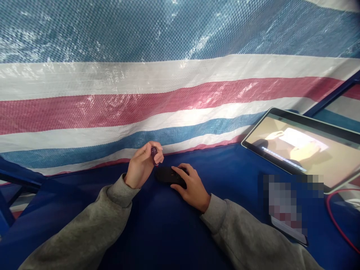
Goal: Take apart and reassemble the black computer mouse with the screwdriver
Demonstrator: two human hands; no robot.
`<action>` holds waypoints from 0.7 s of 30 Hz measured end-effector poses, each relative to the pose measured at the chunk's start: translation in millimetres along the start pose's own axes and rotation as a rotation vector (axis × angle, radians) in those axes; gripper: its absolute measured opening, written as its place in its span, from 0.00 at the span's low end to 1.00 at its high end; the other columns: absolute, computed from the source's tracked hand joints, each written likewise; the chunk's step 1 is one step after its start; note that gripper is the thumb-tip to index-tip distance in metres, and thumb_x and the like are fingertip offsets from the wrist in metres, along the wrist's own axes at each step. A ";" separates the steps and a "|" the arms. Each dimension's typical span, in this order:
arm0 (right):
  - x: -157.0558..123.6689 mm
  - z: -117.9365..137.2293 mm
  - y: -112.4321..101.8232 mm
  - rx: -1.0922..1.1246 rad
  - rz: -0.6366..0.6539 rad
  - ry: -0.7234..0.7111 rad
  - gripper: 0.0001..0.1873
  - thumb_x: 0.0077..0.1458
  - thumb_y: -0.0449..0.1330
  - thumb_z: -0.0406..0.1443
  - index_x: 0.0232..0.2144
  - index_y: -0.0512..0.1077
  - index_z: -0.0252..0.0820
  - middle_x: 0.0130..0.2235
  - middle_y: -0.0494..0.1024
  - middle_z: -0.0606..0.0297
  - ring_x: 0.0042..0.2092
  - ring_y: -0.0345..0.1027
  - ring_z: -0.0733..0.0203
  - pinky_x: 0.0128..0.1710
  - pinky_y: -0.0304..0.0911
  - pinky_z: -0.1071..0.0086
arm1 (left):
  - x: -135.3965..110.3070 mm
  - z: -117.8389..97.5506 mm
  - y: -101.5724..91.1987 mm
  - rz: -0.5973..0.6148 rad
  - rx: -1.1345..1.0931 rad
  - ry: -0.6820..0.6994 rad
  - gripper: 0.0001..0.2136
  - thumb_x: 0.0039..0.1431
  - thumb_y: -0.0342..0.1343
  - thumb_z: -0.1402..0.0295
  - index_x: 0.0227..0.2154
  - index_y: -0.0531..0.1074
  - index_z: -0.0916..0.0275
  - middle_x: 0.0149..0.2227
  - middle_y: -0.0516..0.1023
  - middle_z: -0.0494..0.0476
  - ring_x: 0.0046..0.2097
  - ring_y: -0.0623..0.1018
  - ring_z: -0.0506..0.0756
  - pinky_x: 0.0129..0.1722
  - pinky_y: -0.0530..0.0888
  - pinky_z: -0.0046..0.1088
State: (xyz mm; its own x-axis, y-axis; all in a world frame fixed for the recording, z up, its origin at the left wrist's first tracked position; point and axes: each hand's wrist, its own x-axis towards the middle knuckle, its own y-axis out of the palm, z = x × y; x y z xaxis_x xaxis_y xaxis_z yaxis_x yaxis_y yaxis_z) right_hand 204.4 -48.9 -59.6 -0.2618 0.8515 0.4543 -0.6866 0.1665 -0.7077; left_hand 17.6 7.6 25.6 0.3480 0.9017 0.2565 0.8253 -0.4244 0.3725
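Note:
My left hand (144, 163) is raised over the blue surface, fingers curled round a small dark purple object with a rounded end (154, 151); its kind is not clear. Just to the right and lower, a black oblong object with rounded ends (164, 175), like a slim case, lies flat on the surface. My right hand (192, 186) grips its right end, thumb on the near side and fingers over the top and far side. That end is partly hidden under the fingers. The two hands are close together but apart.
The blue surface (157, 232) meets a striped woven plastic sheet (140, 108) at the back. A lit screen (303, 150) leans at the right. Nearer me lies a flat, phone-like object (289, 227), mostly blurred out. A red cable (333, 217) curves along the right edge.

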 end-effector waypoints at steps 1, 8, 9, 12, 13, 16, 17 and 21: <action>0.2 0.2 0.0 -0.001 0.000 0.001 0.28 0.55 0.64 0.38 0.58 0.65 0.45 0.53 0.67 0.53 0.52 0.65 0.48 0.53 0.65 0.50 | -0.1 -0.7 0.8 0.002 -0.023 -0.005 0.14 0.68 0.46 0.60 0.35 0.71 0.63 0.22 0.61 0.50 0.26 0.62 0.49 0.32 0.63 0.28; 0.3 1.1 -0.4 0.004 0.004 0.013 0.28 0.54 0.65 0.37 0.57 0.66 0.44 0.52 0.67 0.53 0.52 0.64 0.48 0.53 0.65 0.51 | -1.9 -3.0 0.6 -0.006 -0.036 0.024 0.06 0.65 0.50 0.64 0.34 0.66 0.61 0.22 0.62 0.49 0.26 0.63 0.50 0.31 0.61 0.28; 0.1 1.1 -0.4 0.003 0.006 0.014 0.28 0.54 0.65 0.37 0.57 0.65 0.45 0.53 0.67 0.53 0.52 0.64 0.48 0.53 0.65 0.51 | -1.8 -3.0 0.0 -0.012 -0.021 0.023 0.07 0.65 0.50 0.64 0.34 0.67 0.61 0.23 0.64 0.50 0.27 0.64 0.50 0.32 0.62 0.28; -0.3 1.2 -0.5 0.002 0.006 0.014 0.28 0.55 0.65 0.37 0.58 0.65 0.45 0.53 0.67 0.54 0.53 0.64 0.48 0.54 0.64 0.51 | -1.3 -3.1 -1.3 -0.026 0.025 0.015 0.10 0.66 0.49 0.62 0.33 0.68 0.62 0.25 0.67 0.52 0.29 0.68 0.52 0.32 0.63 0.29; -0.4 1.3 -0.5 0.002 0.008 0.015 0.29 0.55 0.65 0.37 0.58 0.65 0.45 0.53 0.67 0.54 0.53 0.64 0.48 0.54 0.64 0.51 | -1.1 -3.3 -1.3 -0.029 0.038 0.014 0.11 0.66 0.48 0.62 0.32 0.69 0.63 0.25 0.68 0.53 0.29 0.68 0.52 0.32 0.63 0.30; -0.5 1.3 -0.1 0.001 0.013 0.016 0.29 0.55 0.65 0.37 0.58 0.65 0.45 0.53 0.67 0.54 0.53 0.64 0.48 0.53 0.65 0.51 | -1.1 -4.1 0.9 -0.030 0.046 0.009 0.15 0.67 0.46 0.61 0.30 0.70 0.64 0.23 0.67 0.53 0.28 0.68 0.52 0.32 0.63 0.30; -0.4 1.3 0.1 0.001 0.013 0.017 0.29 0.55 0.65 0.37 0.58 0.65 0.44 0.53 0.67 0.53 0.52 0.64 0.48 0.53 0.64 0.51 | -1.2 -4.4 2.0 -0.027 0.037 0.005 0.16 0.68 0.46 0.60 0.29 0.70 0.64 0.22 0.66 0.52 0.27 0.67 0.51 0.32 0.63 0.30; 0.3 0.8 0.2 0.002 0.014 0.014 0.29 0.55 0.65 0.37 0.58 0.65 0.44 0.53 0.67 0.53 0.52 0.64 0.48 0.53 0.65 0.51 | -2.0 -4.9 4.2 0.003 -0.038 -0.012 0.14 0.67 0.47 0.58 0.31 0.68 0.63 0.21 0.61 0.49 0.25 0.61 0.49 0.32 0.62 0.29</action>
State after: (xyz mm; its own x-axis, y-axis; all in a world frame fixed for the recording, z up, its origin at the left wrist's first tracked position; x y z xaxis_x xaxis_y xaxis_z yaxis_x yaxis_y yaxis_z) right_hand 203.6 -48.9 -59.2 -0.2617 0.8608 0.4365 -0.6846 0.1533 -0.7127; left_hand 18.2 3.6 31.0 0.3563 0.9011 0.2471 0.8065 -0.4301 0.4057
